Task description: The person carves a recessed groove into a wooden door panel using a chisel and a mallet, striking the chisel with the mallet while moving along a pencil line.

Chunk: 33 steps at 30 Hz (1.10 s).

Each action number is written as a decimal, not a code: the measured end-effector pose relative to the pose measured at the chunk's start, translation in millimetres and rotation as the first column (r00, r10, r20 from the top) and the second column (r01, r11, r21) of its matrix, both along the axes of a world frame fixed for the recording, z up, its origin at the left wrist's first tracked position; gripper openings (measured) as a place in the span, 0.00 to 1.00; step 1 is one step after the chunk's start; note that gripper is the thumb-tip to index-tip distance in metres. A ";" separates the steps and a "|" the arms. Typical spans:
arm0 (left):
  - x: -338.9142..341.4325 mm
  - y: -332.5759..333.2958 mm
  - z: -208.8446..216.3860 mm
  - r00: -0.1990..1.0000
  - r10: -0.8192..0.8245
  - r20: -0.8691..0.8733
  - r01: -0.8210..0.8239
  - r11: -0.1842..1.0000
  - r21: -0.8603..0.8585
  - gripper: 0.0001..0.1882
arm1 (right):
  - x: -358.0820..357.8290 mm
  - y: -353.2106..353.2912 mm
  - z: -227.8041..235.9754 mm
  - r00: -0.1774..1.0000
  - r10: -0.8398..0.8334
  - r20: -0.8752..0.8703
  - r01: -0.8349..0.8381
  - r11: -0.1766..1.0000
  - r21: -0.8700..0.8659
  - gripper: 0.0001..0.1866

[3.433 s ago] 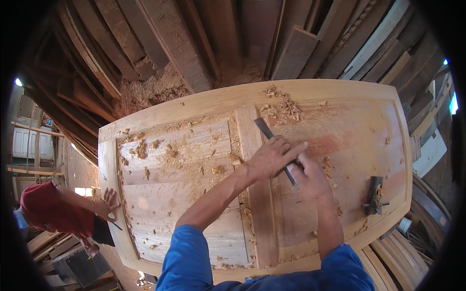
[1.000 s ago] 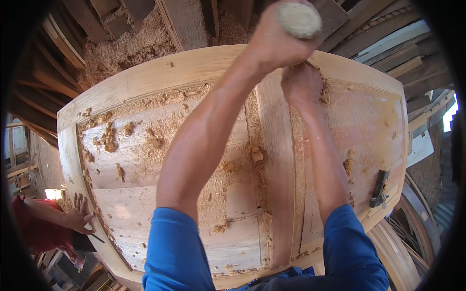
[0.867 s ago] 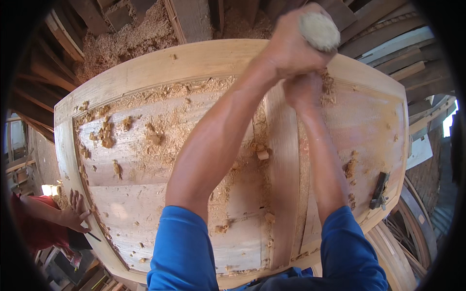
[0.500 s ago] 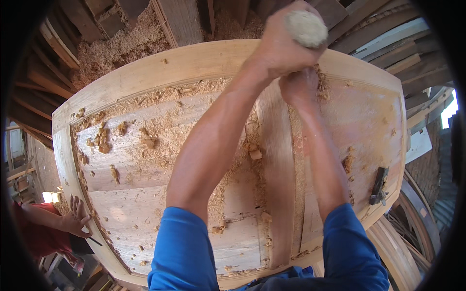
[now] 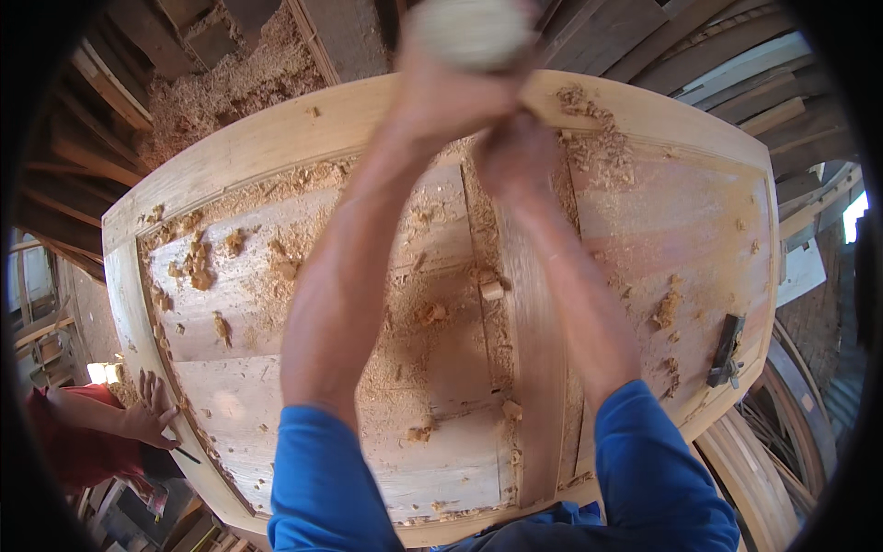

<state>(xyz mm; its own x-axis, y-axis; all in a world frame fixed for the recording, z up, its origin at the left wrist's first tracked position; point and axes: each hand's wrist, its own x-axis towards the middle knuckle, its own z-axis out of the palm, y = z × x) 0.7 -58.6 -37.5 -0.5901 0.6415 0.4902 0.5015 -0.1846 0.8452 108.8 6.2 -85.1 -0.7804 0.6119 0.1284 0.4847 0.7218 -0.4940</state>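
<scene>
1. A framed, pale-brown wooden panel (image 5: pixel 248 143) fills the middle of the frame, strewn with curled tan wood shavings (image 5: pixel 607 156).
2. Toward its lower right lies a dark, block-shaped tool (image 5: pixel 726 350).
3. Stacked brown boards (image 5: pixel 736 92) crowd the upper right; a reddish sawdust heap (image 5: pixel 221 106) lies upper left.
4. At lower left, a co-worker's hand (image 5: pixel 149 414) rests on the panel's edge, fingers apart.
5. At top centre, a pale, round-ended object (image 5: pixel 474 35) is blurred and cut off by the upper edge.
6. The left hand (image 5: pixel 455 101) curls around it.
7. The right hand (image 5: pixel 520 156), just below, is blurred; I cannot tell whether it grips anything.
8. Both forearms reach up from blue sleeves (image 5: pixel 331 483).
</scene>
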 end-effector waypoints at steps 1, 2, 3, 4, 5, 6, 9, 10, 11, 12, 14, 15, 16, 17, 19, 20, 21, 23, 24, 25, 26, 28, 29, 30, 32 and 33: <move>-4.0 -17.5 6.5 0.971 -0.098 0.217 0.044 0.970 0.240 0.11 | -9.7 -17.2 1.4 0.995 0.058 0.084 -0.060 0.998 0.017 0.12; -8.9 -38.3 10.4 0.983 -0.054 0.174 0.026 0.987 0.159 0.13 | -13.5 -25.6 4.2 0.978 0.113 0.174 -0.118 0.993 0.020 0.15; -8.8 -40.9 12.5 0.991 -0.025 0.134 0.004 0.988 0.152 0.13 | -15.4 -26.5 8.6 0.979 0.120 0.163 -0.124 0.992 0.014 0.15; -8.2 -41.8 14.8 0.996 0.000 0.094 -0.014 0.989 0.149 0.13 | -14.9 -23.4 13.8 0.957 0.181 0.229 -0.174 0.984 -0.047 0.16; -5.5 -33.9 15.2 0.999 -0.004 0.041 0.001 0.996 0.085 0.13 | -12.6 -17.7 18.0 0.926 0.240 0.292 -0.218 0.970 -0.109 0.18; 5.5 -20.0 23.0 1.000 0.001 -0.007 0.000 1.000 0.031 0.13 | -4.9 -6.5 12.5 0.963 0.153 0.224 -0.140 0.988 -0.071 0.17; 22.5 39.6 25.1 0.966 -0.180 0.188 0.151 0.976 0.159 0.14 | 23.8 50.9 3.6 0.998 0.002 0.064 -0.007 0.997 0.082 0.08; 24.6 53.8 25.6 0.939 -0.247 0.238 0.196 0.956 0.219 0.16 | 26.3 57.4 -1.7 0.998 0.004 0.067 -0.010 0.996 0.087 0.08; 27.0 57.6 22.1 0.982 -0.166 0.095 0.132 0.949 0.288 0.12 | 27.8 60.6 -8.9 0.993 0.014 0.116 -0.032 0.987 0.155 0.09; 29.7 55.8 19.2 0.980 -0.173 0.100 0.137 0.947 0.292 0.12 | 31.3 66.5 -15.7 0.985 0.008 0.170 -0.046 0.974 0.221 0.11; 36.7 37.9 16.6 0.999 -0.041 -0.003 0.040 0.961 0.275 0.13 | 39.9 36.9 -17.5 0.993 0.008 0.118 -0.032 0.979 0.202 0.09; 28.3 21.0 15.1 0.968 -0.141 0.207 0.093 0.970 0.223 0.18 | 33.6 25.5 -15.1 0.998 0.041 0.039 -0.048 0.979 0.199 0.08; 29.1 24.9 16.1 0.970 -0.139 0.199 0.094 0.970 0.223 0.18 | 31.4 29.0 -13.2 0.999 0.042 0.030 -0.048 0.978 0.201 0.08; 34.1 33.9 17.6 0.982 -0.104 0.160 0.074 0.980 0.183 0.18 | 31.0 37.3 -11.9 0.990 0.041 0.133 -0.060 0.988 0.140 0.08; 44.7 46.5 28.8 0.986 -0.110 0.122 0.090 0.983 0.162 0.20 | 36.3 63.1 -8.3 0.990 0.107 0.091 -0.114 0.991 0.067 0.08; 45.1 46.7 28.5 0.986 -0.107 0.129 0.086 0.983 0.165 0.20 | 36.8 69.5 -12.3 0.989 0.110 0.098 -0.117 0.991 0.068 0.08; 43.9 47.6 26.2 0.988 -0.090 0.126 0.072 0.987 0.144 0.19 | 32.2 69.0 -2.4 0.965 0.094 0.243 -0.109 0.993 0.048 0.09; 46.6 43.5 22.4 0.993 -0.041 0.107 0.025 0.988 0.153 0.18 | 30.2 58.7 -2.5 0.919 0.064 0.389 -0.081 0.996 0.028 0.10; 44.3 32.6 21.0 0.993 -0.052 0.106 0.036 0.988 0.152 0.18 | 29.2 38.6 -2.7 0.954 0.082 0.289 -0.097 0.995 0.038 0.10; 38.9 19.3 16.1 0.993 -0.028 0.112 0.011 0.988 0.157 0.13 | 30.3 26.3 -4.0 0.976 0.106 0.190 -0.117 0.992 0.048 0.11; 37.9 12.9 12.2 0.993 -0.004 0.116 -0.015 0.987 0.162 0.09 | 35.1 26.0 1.3 0.976 0.102 0.192 -0.112 0.993 0.044 0.11; 40.3 15.3 22.7 0.989 0.042 0.144 -0.061 0.989 0.134 0.08 | 32.7 27.7 18.5 0.957 0.099 0.272 -0.095 0.995 -0.029 0.12; 41.0 20.4 28.7 0.985 -0.035 0.169 0.009 0.989 0.149 0.12 | 30.5 37.8 9.7 0.964 0.074 0.255 -0.041 0.990 -0.132 0.13; 47.2 28.2 33.7 0.971 -0.129 0.201 0.093 0.980 0.177 0.16 | 37.0 45.6 4.8 0.964 0.068 0.258 -0.037 0.992 -0.123 0.13; 49.1 25.7 29.8 0.981 -0.098 0.170 0.078 0.990 0.121 0.17 | 39.6 47.8 -12.0 0.990 0.108 0.091 -0.124 0.973 0.194 0.13; 49.8 20.1 30.0 0.997 -0.036 0.061 0.028 0.992 0.126 0.13 | 39.4 41.5 -19.2 0.990 0.107 0.088 -0.122 0.974 0.192 0.13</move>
